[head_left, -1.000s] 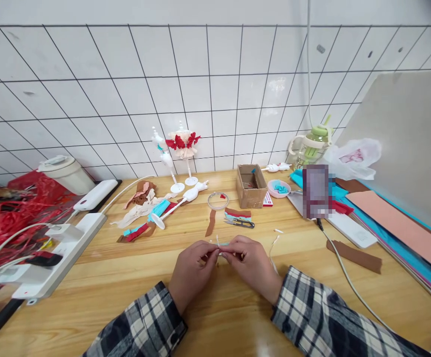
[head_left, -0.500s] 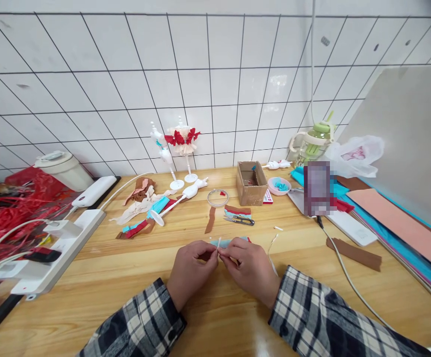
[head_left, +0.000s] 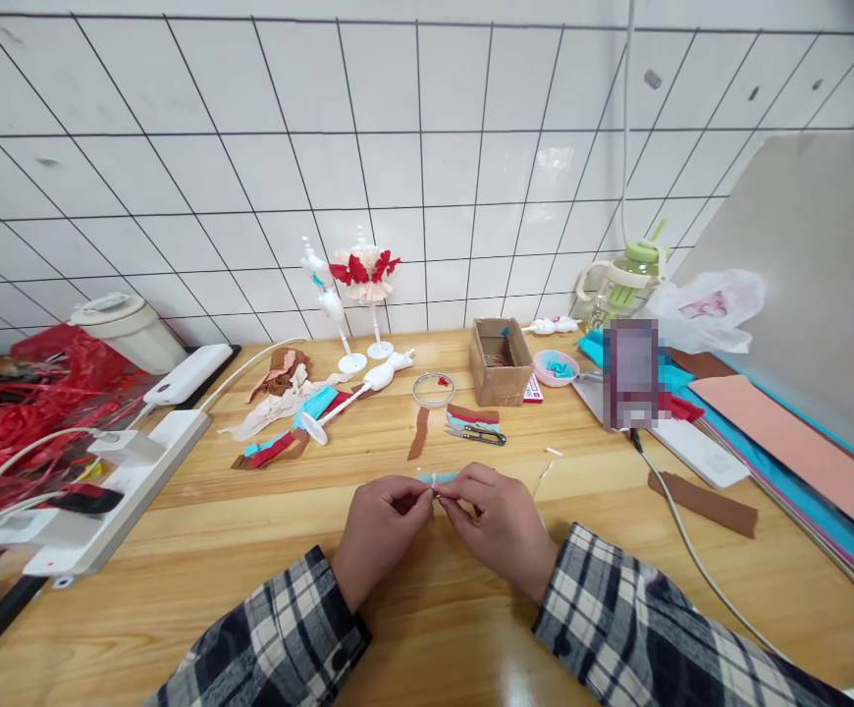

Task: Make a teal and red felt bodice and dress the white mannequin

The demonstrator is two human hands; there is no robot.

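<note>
My left hand point(head_left: 385, 530) and my right hand point(head_left: 501, 525) meet fingertip to fingertip over the near middle of the table. Both pinch a small, thin white strip point(head_left: 434, 479), mostly hidden by the fingers. Just behind the fingertips lies a light blue piece of fabric point(head_left: 427, 478), partly covered by my right hand. A thin white cord point(head_left: 543, 479) rests to the right of that hand. Farther back are thread snips point(head_left: 477, 433) with black handles, beside layered fabric strips point(head_left: 473, 416) in brown, red and blue. A brown strip point(head_left: 419, 434) lies left of them.
Beyond stand a cardboard box point(head_left: 502, 378), a metal hoop point(head_left: 434, 391), a pink bowl point(head_left: 555, 368) and small white dress forms point(head_left: 331, 306), one lying down. A power strip point(head_left: 118, 491) runs along the left; a phone point(head_left: 631, 373) and cable point(head_left: 681, 520) are at right.
The white strip between my fingertips stands less tall than before, and less of the blue fabric shows. My hands stay in nearly the same place; the camera view has shifted slightly.
</note>
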